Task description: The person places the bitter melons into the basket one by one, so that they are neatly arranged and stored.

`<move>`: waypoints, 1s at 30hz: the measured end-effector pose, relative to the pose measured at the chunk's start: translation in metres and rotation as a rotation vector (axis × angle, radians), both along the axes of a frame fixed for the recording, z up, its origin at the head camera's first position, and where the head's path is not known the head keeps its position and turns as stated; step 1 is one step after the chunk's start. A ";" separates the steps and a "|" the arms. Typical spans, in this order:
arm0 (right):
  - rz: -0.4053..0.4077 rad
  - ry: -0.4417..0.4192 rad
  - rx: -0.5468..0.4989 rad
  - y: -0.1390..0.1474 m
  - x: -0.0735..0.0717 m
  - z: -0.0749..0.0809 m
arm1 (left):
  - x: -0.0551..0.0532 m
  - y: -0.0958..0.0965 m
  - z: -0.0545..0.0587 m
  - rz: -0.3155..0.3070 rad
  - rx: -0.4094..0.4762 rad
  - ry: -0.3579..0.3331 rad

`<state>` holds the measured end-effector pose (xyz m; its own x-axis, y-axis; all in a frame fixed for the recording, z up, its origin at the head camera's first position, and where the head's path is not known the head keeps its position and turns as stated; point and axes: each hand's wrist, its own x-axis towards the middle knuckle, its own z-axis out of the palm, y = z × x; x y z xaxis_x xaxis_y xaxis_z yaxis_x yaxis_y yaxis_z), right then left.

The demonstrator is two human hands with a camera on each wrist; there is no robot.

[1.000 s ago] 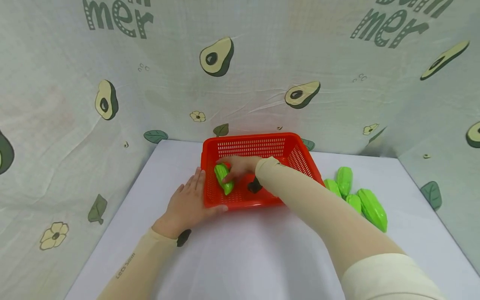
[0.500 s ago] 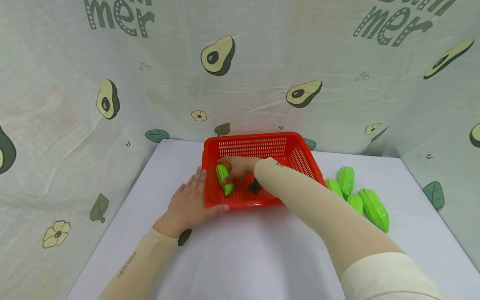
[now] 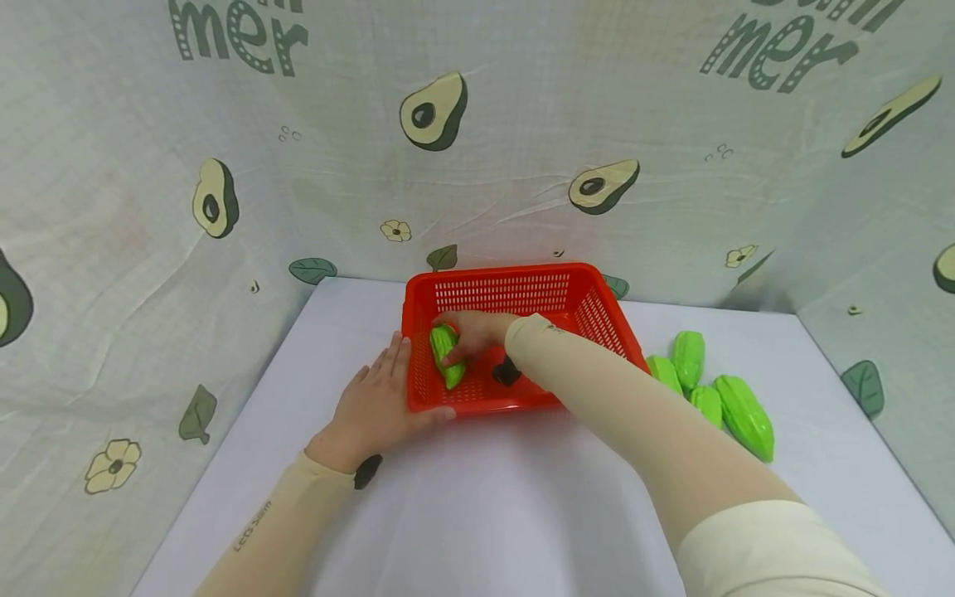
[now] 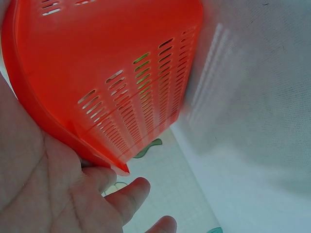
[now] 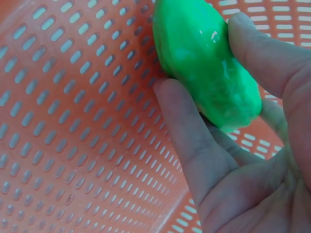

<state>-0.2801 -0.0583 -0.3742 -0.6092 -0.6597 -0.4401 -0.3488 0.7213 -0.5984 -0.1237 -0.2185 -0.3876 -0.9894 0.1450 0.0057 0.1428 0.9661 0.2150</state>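
Observation:
A red slotted plastic basket [image 3: 492,407] stands at the back of the table. Inside it, near the left wall, my right hand [image 3: 477,330] holds a bright green ridged gourd [image 3: 440,344] with tapered ends. Thumb and fingers lie along opposite sides of the gourd [image 5: 209,58] in the right wrist view, close to the basket wall [image 5: 73,121]. My left hand [image 3: 375,408] rests against the basket's front left corner, fingers extended along its left side and thumb along the front rim. Seen from the left wrist, the palm [image 4: 29,179] lies against the rim.
Several more green gourds [image 3: 744,414] lie on the white table to the right of the basket, partly behind my right forearm [image 3: 642,414]. A cloth printed with avocados [image 3: 433,112] hangs behind the table and along its sides.

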 end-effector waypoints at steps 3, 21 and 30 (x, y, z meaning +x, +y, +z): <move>0.006 0.000 -0.001 -0.001 -0.001 -0.002 | 0.000 0.000 0.001 -0.004 0.006 0.010; 0.046 0.048 0.048 -0.002 -0.001 0.001 | 0.001 0.001 0.002 0.002 -0.006 0.004; 0.089 0.048 0.075 0.044 -0.002 0.062 | -0.001 0.000 0.000 -0.005 -0.004 -0.015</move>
<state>-0.2819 -0.0144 -0.3121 -0.5709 -0.6788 -0.4617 -0.4408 0.7279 -0.5252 -0.1247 -0.2183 -0.3874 -0.9886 0.1503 -0.0096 0.1448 0.9661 0.2137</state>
